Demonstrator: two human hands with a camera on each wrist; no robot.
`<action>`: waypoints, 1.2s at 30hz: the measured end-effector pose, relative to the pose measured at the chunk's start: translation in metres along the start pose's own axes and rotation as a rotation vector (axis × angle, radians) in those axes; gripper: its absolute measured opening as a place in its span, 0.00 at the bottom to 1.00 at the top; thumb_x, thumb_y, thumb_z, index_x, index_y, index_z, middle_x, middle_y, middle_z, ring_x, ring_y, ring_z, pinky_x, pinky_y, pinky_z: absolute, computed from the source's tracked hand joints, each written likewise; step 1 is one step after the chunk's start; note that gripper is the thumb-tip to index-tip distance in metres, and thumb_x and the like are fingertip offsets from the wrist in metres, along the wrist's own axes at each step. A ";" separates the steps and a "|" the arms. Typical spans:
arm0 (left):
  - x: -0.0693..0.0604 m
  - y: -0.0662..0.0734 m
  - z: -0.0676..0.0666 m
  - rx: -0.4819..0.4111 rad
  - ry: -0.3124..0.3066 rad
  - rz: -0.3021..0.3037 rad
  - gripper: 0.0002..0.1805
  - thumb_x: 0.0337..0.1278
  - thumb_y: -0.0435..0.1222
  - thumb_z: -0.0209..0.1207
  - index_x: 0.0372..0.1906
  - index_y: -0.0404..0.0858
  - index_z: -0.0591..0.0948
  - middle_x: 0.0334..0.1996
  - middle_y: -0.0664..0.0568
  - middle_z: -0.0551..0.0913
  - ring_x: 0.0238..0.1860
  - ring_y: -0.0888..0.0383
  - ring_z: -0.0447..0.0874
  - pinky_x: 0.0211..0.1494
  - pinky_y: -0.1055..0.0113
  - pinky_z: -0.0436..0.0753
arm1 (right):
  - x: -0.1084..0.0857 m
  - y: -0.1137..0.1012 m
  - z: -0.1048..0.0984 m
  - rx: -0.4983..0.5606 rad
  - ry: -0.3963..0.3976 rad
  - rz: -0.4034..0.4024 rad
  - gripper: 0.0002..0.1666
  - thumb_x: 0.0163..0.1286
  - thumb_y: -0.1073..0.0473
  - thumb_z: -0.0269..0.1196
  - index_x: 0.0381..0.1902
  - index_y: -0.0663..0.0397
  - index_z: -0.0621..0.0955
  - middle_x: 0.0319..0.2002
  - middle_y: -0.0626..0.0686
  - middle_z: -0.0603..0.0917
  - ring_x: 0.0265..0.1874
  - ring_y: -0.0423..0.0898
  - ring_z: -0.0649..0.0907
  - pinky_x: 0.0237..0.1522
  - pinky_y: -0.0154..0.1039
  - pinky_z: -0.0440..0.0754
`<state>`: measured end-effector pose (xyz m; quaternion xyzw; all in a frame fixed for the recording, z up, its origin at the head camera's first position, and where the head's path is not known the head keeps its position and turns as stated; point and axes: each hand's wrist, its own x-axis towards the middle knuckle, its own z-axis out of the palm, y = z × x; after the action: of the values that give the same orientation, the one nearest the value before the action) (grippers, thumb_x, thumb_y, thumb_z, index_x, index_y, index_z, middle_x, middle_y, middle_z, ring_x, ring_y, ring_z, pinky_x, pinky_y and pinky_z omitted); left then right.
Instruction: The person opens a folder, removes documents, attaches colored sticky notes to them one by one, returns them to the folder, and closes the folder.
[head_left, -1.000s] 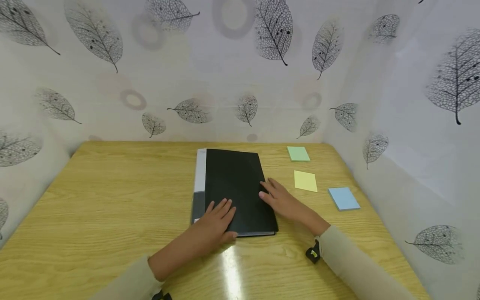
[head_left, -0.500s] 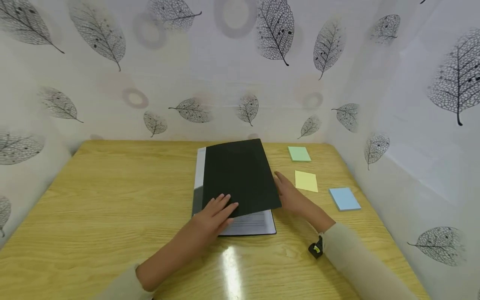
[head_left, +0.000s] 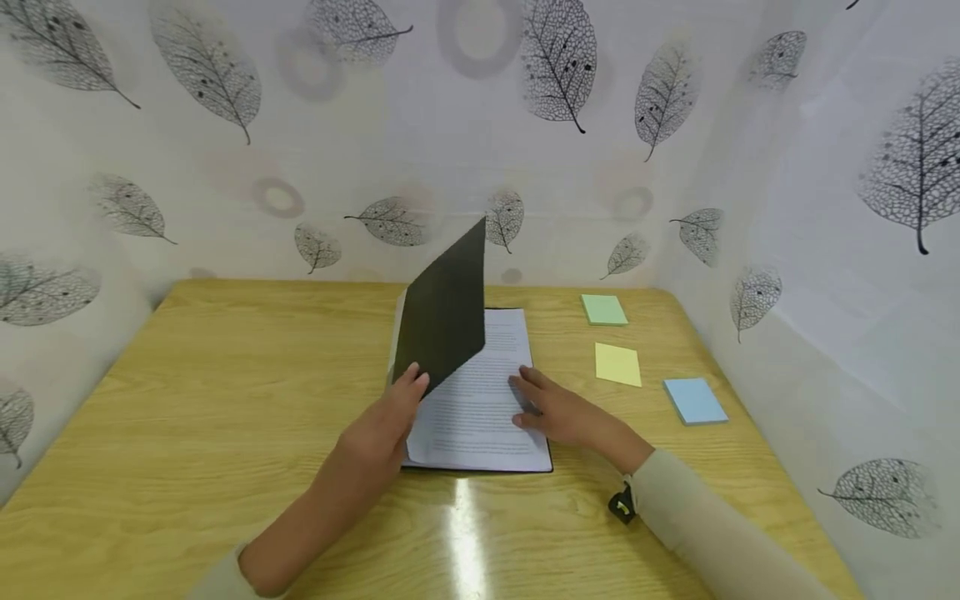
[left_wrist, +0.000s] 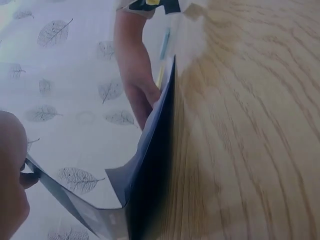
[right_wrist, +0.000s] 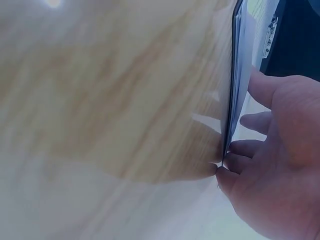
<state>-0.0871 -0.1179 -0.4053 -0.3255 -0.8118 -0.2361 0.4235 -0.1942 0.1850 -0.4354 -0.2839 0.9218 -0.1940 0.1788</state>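
A black clear-book folder [head_left: 446,308] lies partly opened on the table, its front cover raised and slanting up from the spine on the left. My left hand [head_left: 375,429] pinches the cover's lower edge between thumb and fingers, a hold also visible in the left wrist view. Beneath the cover shows a printed white page [head_left: 480,408]. On its right side, my right hand [head_left: 573,417] rests with fingers loosely extended over the edge. In the right wrist view, that hand's fingertips [right_wrist: 235,165] touch the folder's edge and the thumb is over the page.
Right of the folder lie a green sticky-note pad [head_left: 604,309], a yellow one [head_left: 618,364] and a blue one [head_left: 695,401] on the wooden table [head_left: 247,400]. A leaf-patterned curtain [head_left: 450,150] stands along the table's back and right sides.
The front cover has risen from lying flat and swung leftward, uncovering the page. My left hand moved from lying on the cover to pinching its lower edge; the right hand moved onto the page's edge.
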 end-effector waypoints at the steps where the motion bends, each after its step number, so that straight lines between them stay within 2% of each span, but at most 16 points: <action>1: -0.001 -0.001 -0.003 0.008 0.007 0.002 0.21 0.81 0.33 0.40 0.67 0.29 0.75 0.63 0.35 0.79 0.57 0.43 0.84 0.60 0.66 0.80 | 0.000 0.000 0.000 -0.002 -0.006 0.001 0.41 0.77 0.48 0.59 0.79 0.57 0.59 0.80 0.64 0.50 0.78 0.62 0.56 0.75 0.57 0.60; 4: -0.005 -0.002 -0.009 0.021 0.030 -0.008 0.21 0.81 0.32 0.38 0.66 0.29 0.75 0.64 0.32 0.77 0.58 0.41 0.83 0.63 0.69 0.76 | 0.000 0.000 -0.002 -0.006 -0.024 0.012 0.41 0.77 0.46 0.57 0.79 0.58 0.58 0.81 0.63 0.48 0.79 0.62 0.54 0.76 0.58 0.58; 8: -0.011 -0.004 -0.017 0.067 0.049 -0.015 0.22 0.80 0.29 0.36 0.64 0.29 0.77 0.65 0.28 0.74 0.67 0.45 0.76 0.68 0.74 0.68 | -0.002 0.002 -0.003 -0.019 -0.036 0.021 0.42 0.78 0.44 0.56 0.79 0.57 0.58 0.81 0.62 0.47 0.79 0.61 0.53 0.76 0.57 0.58; 11: -0.018 -0.005 -0.023 0.132 0.057 -0.025 0.23 0.78 0.28 0.36 0.63 0.30 0.77 0.65 0.26 0.73 0.67 0.45 0.75 0.65 0.71 0.72 | -0.004 0.003 -0.002 -0.021 -0.038 0.019 0.42 0.78 0.44 0.56 0.79 0.57 0.57 0.81 0.62 0.46 0.79 0.61 0.53 0.76 0.57 0.58; 15: -0.026 -0.007 -0.027 0.195 0.104 -0.098 0.21 0.78 0.33 0.40 0.63 0.30 0.78 0.60 0.26 0.78 0.53 0.38 0.84 0.50 0.59 0.84 | -0.005 0.004 -0.002 -0.011 -0.032 0.006 0.41 0.78 0.45 0.56 0.79 0.58 0.58 0.81 0.63 0.46 0.79 0.62 0.52 0.76 0.58 0.58; 17: -0.031 -0.008 -0.030 0.206 0.123 -0.158 0.22 0.78 0.35 0.42 0.64 0.30 0.78 0.52 0.29 0.83 0.43 0.41 0.87 0.41 0.57 0.86 | -0.006 0.003 -0.003 -0.007 -0.035 0.006 0.42 0.78 0.44 0.56 0.79 0.58 0.57 0.81 0.62 0.46 0.79 0.61 0.52 0.76 0.57 0.58; 19: -0.035 -0.008 -0.033 0.230 0.115 -0.220 0.23 0.78 0.37 0.42 0.66 0.30 0.76 0.44 0.31 0.84 0.36 0.44 0.85 0.34 0.53 0.84 | -0.006 0.003 -0.004 0.002 -0.039 0.006 0.42 0.78 0.44 0.56 0.80 0.57 0.57 0.81 0.62 0.46 0.79 0.61 0.51 0.76 0.57 0.58; 22: -0.042 -0.006 -0.043 0.240 0.064 -0.349 0.25 0.76 0.37 0.44 0.71 0.31 0.71 0.39 0.35 0.83 0.35 0.45 0.82 0.33 0.50 0.81 | -0.006 0.002 -0.005 0.010 -0.043 0.002 0.42 0.78 0.45 0.56 0.80 0.57 0.57 0.81 0.62 0.46 0.79 0.61 0.51 0.76 0.58 0.58; 25: -0.046 -0.005 -0.054 0.194 -0.008 -0.537 0.29 0.70 0.32 0.51 0.74 0.32 0.67 0.42 0.34 0.82 0.39 0.43 0.85 0.34 0.56 0.83 | -0.005 0.001 -0.005 -0.005 -0.045 0.000 0.42 0.78 0.44 0.56 0.80 0.57 0.57 0.81 0.63 0.46 0.79 0.62 0.52 0.76 0.58 0.58; 27: -0.048 -0.004 -0.062 0.131 -0.064 -0.686 0.32 0.69 0.29 0.55 0.76 0.33 0.64 0.48 0.34 0.81 0.41 0.43 0.85 0.36 0.72 0.82 | -0.005 0.001 -0.005 -0.014 -0.046 0.003 0.42 0.78 0.44 0.56 0.80 0.57 0.57 0.81 0.63 0.46 0.79 0.61 0.52 0.76 0.57 0.58; 29: -0.050 -0.006 -0.070 0.082 -0.125 -0.844 0.34 0.70 0.31 0.56 0.78 0.36 0.61 0.52 0.35 0.79 0.43 0.47 0.85 0.38 0.86 0.75 | -0.005 0.000 -0.004 -0.014 -0.044 0.005 0.42 0.78 0.44 0.56 0.79 0.57 0.57 0.81 0.63 0.46 0.79 0.61 0.52 0.76 0.57 0.58; 30: -0.051 -0.008 -0.073 0.058 -0.157 -0.919 0.34 0.73 0.34 0.55 0.79 0.38 0.59 0.54 0.36 0.78 0.45 0.51 0.85 0.39 0.90 0.72 | -0.005 0.000 -0.004 -0.012 -0.041 0.006 0.42 0.78 0.45 0.56 0.79 0.58 0.57 0.81 0.63 0.47 0.79 0.61 0.52 0.76 0.58 0.58; 32: -0.055 -0.012 -0.081 0.021 -0.209 -1.038 0.35 0.75 0.39 0.54 0.80 0.40 0.56 0.56 0.37 0.77 0.46 0.53 0.84 0.39 0.91 0.70 | -0.005 0.000 -0.004 -0.011 -0.038 0.009 0.42 0.78 0.44 0.56 0.79 0.58 0.58 0.81 0.63 0.47 0.79 0.61 0.52 0.76 0.58 0.57; 34: -0.059 -0.018 -0.088 -0.001 -0.276 -1.136 0.37 0.76 0.45 0.51 0.81 0.42 0.52 0.58 0.37 0.76 0.50 0.52 0.83 0.43 0.79 0.80 | -0.005 -0.001 -0.003 -0.006 -0.040 0.014 0.42 0.78 0.44 0.56 0.79 0.57 0.58 0.81 0.62 0.47 0.79 0.61 0.51 0.76 0.58 0.57; 36: -0.063 -0.024 -0.095 -0.034 -0.351 -1.237 0.40 0.77 0.51 0.48 0.82 0.44 0.46 0.62 0.33 0.73 0.56 0.44 0.80 0.51 0.61 0.84 | -0.004 -0.001 -0.002 -0.009 -0.042 0.018 0.42 0.78 0.43 0.56 0.80 0.56 0.58 0.81 0.61 0.46 0.80 0.60 0.51 0.77 0.57 0.57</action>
<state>-0.0270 -0.2173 -0.4111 0.1624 -0.9029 -0.3927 0.0645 -0.1916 0.1873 -0.4324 -0.2804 0.9213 -0.1821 0.1985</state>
